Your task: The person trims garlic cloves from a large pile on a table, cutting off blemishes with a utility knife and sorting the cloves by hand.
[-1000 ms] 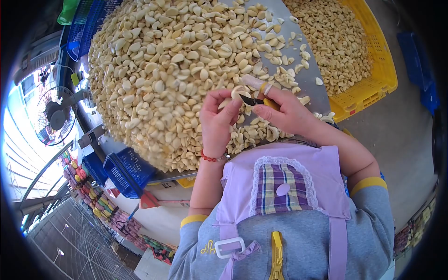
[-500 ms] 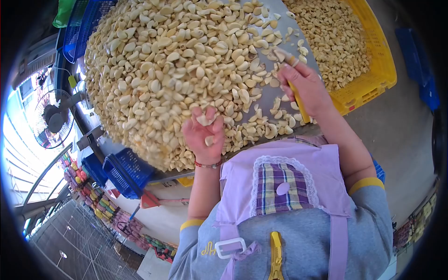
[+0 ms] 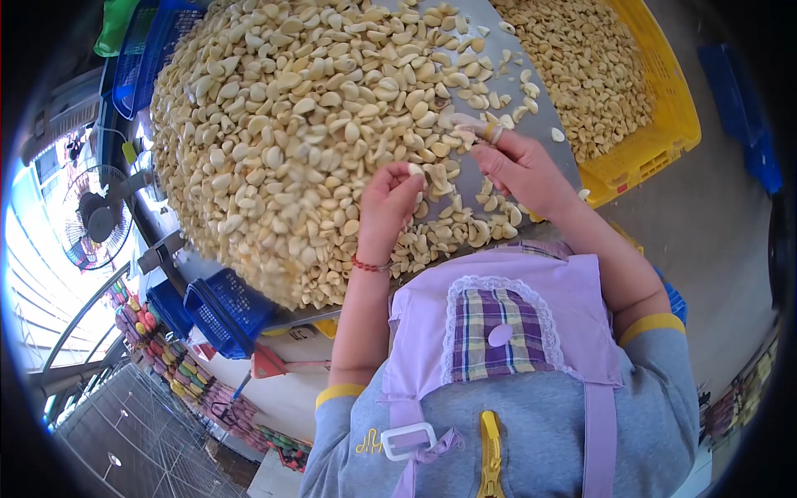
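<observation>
My left hand [image 3: 387, 207] is closed, thumb and fingertips pinching one pale, curved, nut-like piece [image 3: 415, 169]. To its right, my right hand [image 3: 525, 173] is wrapped round a small knife [image 3: 461, 123]. The knife's pale blade points left over the pile, and only the end of its yellow handle shows below the palm. A light band circles a finger of that hand. Beneath both hands spreads a large heap of the same cream-coloured pieces [image 3: 282, 124], on a grey metal tabletop [image 3: 544, 112]. The knife tip and the held piece are apart.
A yellow crate [image 3: 677, 108] at the right holds many smaller pale pieces. Blue baskets [image 3: 220, 311] stand at the lower left, and another blue basket [image 3: 137, 62] is at the upper left. A fan [image 3: 98, 212] stands beyond the table's left side.
My left hand has turned over from palm-up and moved up and right, now pinching a piece. My right hand has brought the knife left and slightly down, closer to the left hand.
</observation>
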The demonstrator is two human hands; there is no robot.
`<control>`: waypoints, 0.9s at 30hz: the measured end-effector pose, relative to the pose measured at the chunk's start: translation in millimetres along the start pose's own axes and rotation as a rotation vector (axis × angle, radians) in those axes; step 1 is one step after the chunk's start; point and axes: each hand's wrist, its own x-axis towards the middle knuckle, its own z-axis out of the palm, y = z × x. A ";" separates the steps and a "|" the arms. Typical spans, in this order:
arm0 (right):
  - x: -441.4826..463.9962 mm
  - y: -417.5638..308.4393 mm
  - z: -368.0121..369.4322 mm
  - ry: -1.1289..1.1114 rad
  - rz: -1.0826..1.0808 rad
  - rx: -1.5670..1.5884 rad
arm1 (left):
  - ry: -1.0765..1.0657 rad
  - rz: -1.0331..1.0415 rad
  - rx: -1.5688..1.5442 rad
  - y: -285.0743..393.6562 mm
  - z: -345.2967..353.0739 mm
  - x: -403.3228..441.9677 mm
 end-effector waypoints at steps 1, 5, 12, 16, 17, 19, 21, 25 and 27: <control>-1.8 0.2 1.0 -0.013 -0.004 -0.042 | -0.051 0.049 -0.182 1.2 -0.8 -4.8; -2.2 3.2 7.9 -0.119 -0.165 -0.247 | -0.130 0.195 -0.409 10.4 7.4 -17.7; -3.2 -0.7 21.3 -0.266 -0.225 -0.200 | -0.083 0.356 -0.402 8.3 23.2 -24.9; -2.4 -6.7 26.5 -0.265 -0.128 -0.166 | -0.328 0.309 -0.770 15.5 9.6 -30.8; 4.6 5.9 23.1 -0.195 -0.081 -0.219 | -0.412 0.332 -0.883 21.4 4.2 -31.4; 6.1 2.2 12.4 -0.112 0.026 -0.210 | -0.266 0.390 -0.734 29.7 -12.8 -29.0; 8.2 3.1 13.7 -0.060 0.041 -0.136 | 0.191 0.425 -0.197 32.1 -33.7 -18.6; 13.3 5.1 20.3 -0.113 -0.105 -0.122 | 0.590 0.764 1.051 14.7 -36.4 21.3; 8.8 -0.2 18.9 -0.109 -0.079 -0.183 | 0.526 0.562 0.846 26.6 -29.8 18.2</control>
